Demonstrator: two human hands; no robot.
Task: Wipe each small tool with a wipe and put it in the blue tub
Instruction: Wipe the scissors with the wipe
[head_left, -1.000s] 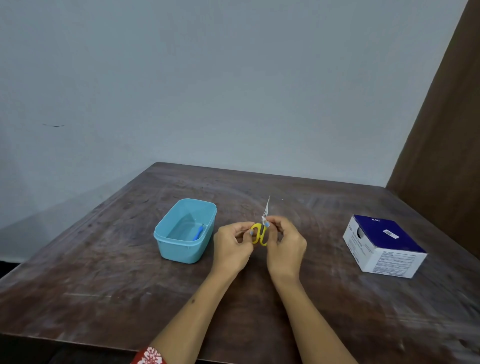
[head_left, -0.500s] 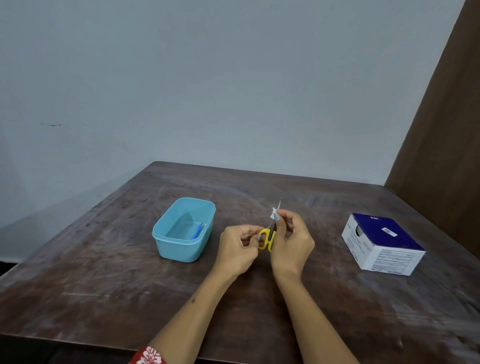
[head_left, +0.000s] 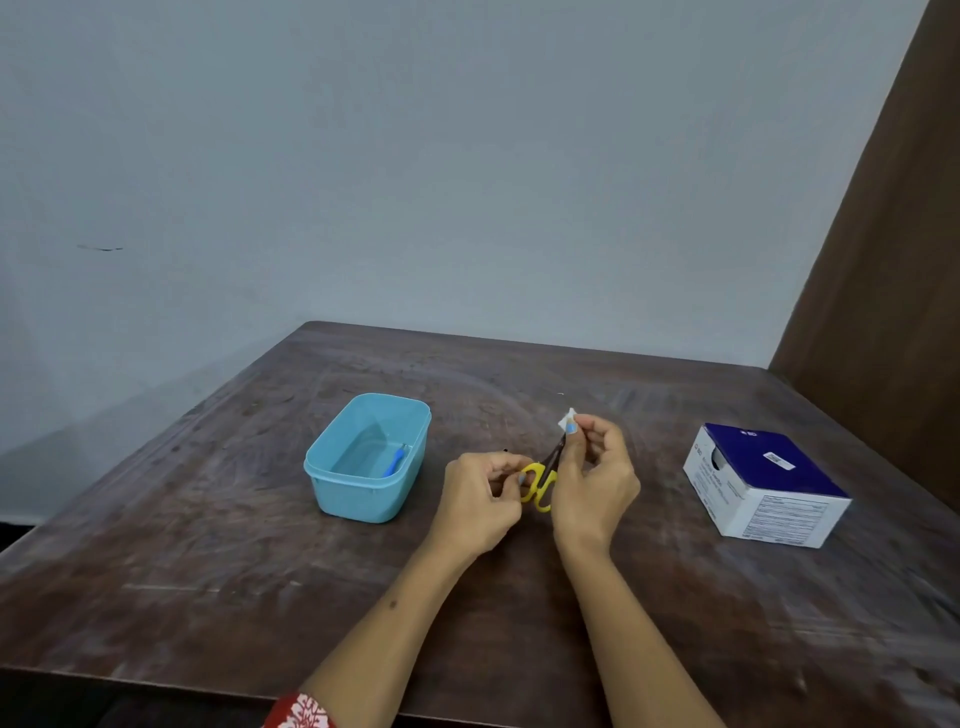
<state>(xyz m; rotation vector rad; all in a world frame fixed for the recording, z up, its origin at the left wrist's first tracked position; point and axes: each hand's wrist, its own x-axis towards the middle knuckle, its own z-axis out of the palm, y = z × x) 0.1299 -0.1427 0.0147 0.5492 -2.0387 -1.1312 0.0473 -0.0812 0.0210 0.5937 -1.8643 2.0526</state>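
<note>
Small scissors (head_left: 540, 480) are held above the counter (head_left: 208, 545), yellow handles pinched in the grip of the left hand (head_left: 480, 501). The blades are angled up and away from that grip. A small white wipe (head_left: 567, 420) is pinched around the blade tips by the thumb and fingers of the right hand (head_left: 597, 478). The blue tub (head_left: 366, 457) is set on the counter just left of the left grip, with a small blue tool (head_left: 395, 461) seen inside. A white and blue box (head_left: 763, 486) is placed well right of the right grip.
</note>
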